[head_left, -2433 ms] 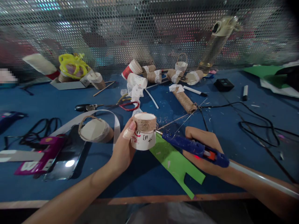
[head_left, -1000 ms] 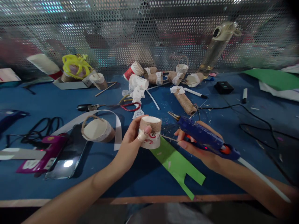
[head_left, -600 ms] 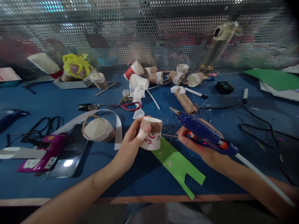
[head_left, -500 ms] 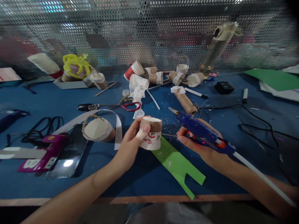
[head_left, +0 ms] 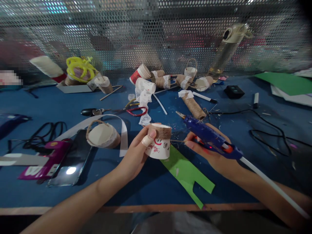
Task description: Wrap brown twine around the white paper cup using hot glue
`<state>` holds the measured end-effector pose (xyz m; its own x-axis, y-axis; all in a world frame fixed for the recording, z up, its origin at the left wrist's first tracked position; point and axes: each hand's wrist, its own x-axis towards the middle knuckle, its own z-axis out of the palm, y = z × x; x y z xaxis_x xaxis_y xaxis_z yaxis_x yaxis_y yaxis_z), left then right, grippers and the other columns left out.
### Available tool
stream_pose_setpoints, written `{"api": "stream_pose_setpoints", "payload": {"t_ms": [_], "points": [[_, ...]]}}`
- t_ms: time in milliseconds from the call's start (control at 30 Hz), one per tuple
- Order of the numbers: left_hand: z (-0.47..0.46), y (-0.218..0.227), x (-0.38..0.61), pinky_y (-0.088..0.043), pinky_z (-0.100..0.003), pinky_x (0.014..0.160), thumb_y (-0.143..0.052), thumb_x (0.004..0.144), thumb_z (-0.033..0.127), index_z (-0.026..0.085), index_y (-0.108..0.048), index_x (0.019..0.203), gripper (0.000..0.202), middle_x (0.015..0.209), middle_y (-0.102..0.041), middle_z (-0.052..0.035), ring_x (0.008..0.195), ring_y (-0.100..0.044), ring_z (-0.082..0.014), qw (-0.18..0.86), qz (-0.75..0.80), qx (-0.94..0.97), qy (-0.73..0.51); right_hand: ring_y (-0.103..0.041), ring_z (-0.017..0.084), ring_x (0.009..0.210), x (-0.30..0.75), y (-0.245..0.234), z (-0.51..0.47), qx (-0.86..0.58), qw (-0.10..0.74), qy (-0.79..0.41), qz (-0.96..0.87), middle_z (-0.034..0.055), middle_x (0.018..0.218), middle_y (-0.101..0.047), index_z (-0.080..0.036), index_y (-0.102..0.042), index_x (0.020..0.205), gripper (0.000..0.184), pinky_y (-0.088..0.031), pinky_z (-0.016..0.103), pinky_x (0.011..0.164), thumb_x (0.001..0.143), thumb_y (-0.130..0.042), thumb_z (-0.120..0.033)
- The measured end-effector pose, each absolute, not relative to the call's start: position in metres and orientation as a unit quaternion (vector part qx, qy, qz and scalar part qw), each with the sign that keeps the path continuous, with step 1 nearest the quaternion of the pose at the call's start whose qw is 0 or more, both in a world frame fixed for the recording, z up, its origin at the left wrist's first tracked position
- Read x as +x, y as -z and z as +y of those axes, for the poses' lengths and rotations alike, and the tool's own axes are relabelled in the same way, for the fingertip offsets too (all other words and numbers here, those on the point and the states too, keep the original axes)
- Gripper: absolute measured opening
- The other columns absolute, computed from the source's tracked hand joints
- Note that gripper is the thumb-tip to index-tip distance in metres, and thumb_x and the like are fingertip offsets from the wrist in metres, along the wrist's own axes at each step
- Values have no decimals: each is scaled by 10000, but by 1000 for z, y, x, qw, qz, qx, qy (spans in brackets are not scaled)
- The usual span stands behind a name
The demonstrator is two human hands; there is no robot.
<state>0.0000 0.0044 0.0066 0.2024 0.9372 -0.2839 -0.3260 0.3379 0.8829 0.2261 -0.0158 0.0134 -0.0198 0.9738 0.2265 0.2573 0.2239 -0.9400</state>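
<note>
My left hand (head_left: 137, 148) is closed around a small white paper cup (head_left: 159, 149) with red and black print. Brown twine is wound in a band around the cup's upper part, and the cup tilts slightly. A loose strand of twine (head_left: 177, 141) runs from the cup to the fingertips of my right hand (head_left: 214, 156), which also grips a blue glue gun (head_left: 204, 131). The gun's nozzle points up and left, and a long white glue stick (head_left: 270, 182) trails from its back. Beneath the cup lies a cut green sheet (head_left: 182, 169).
A twine roll (head_left: 193, 105), red-handled scissors (head_left: 136, 111) and several twine-wrapped cups (head_left: 162, 82) lie beyond my hands. At left are a small handled basket (head_left: 103, 135), a phone (head_left: 73, 162) and a purple pouch (head_left: 52, 159). A black cord (head_left: 234, 112) crosses the right; a bottle (head_left: 224, 52) leans behind.
My left hand has shifted the cup slightly to the right and tilted it a little. The glue gun has moved slightly left; both hands keep their holds.
</note>
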Motion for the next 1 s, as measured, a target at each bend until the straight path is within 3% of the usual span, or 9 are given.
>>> {"api": "stream_pose_setpoints", "payload": {"t_ms": [300, 567, 800, 1000], "points": [[6, -5, 1, -539, -287, 766, -795, 837, 521, 227, -745, 1176, 452, 1095, -803, -65, 915, -742, -227, 705, 412, 349, -460, -714, 107, 704, 227, -5, -15, -455, 521, -403, -600, -54, 807, -765, -243, -694, 840, 202, -578, 192, 685, 785, -870, -163], [3, -7, 1, -543, -308, 751, -816, 799, 548, 204, -750, 1150, 496, 994, -788, -70, 832, -731, -225, 710, 411, 349, -453, -720, 134, 679, 226, -11, -13, -488, 489, -400, -602, -31, 762, -748, -220, -703, 796, 152, -600, 220, 664, 805, -848, -267], [3, -8, 1, -545, -303, 783, -854, 762, 546, 211, -759, 1162, 530, 1112, -783, -82, 942, -726, -246, 726, 405, 327, -449, -711, 163, 690, 223, -17, -12, -536, 449, -434, -568, -28, 760, -743, -244, -696, 778, 156, -619, 281, 689, 800, -836, -308], [1, -8, 3, -554, -363, 870, -838, 779, 545, 204, -768, 1151, 509, 1122, -790, -97, 1043, -725, -302, 738, 390, 325, -445, -733, 185, 738, 223, -17, -14, -540, 437, -451, -560, -30, 789, -755, -260, -703, 789, 168, -629, 306, 733, 810, -834, -363]]}}
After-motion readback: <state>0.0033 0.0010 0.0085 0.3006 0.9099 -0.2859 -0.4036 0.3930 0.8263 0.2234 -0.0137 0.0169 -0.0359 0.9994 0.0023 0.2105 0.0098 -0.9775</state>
